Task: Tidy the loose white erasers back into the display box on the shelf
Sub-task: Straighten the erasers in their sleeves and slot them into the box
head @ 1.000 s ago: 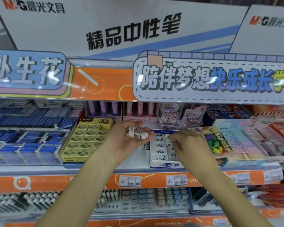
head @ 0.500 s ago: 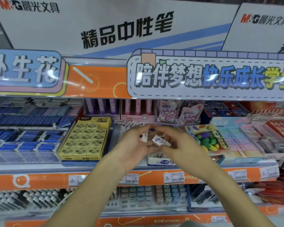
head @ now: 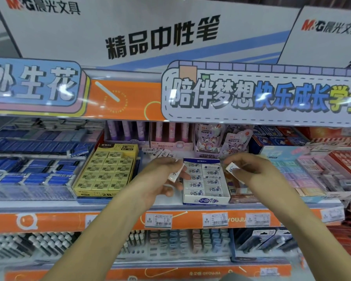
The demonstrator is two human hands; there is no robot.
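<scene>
Shelf (head: 109,205): crowded shop stationery, orange price rail.
Display box (head: 206,199): rows of white erasers.
Left hand (head: 166,177): grasping an eraser (head: 175,175).
Right hand (head: 249,169): pinching another eraser (head: 230,166).

above display box (head: 206,200): open | flanks: yellow box (head: 105,171), left hand (head: 162,179)

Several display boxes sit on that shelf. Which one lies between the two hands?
The white display box with the blue front label, holding white erasers in two columns. The yellow 2B box sits beyond the left hand; the right hand holds an eraser.
</scene>
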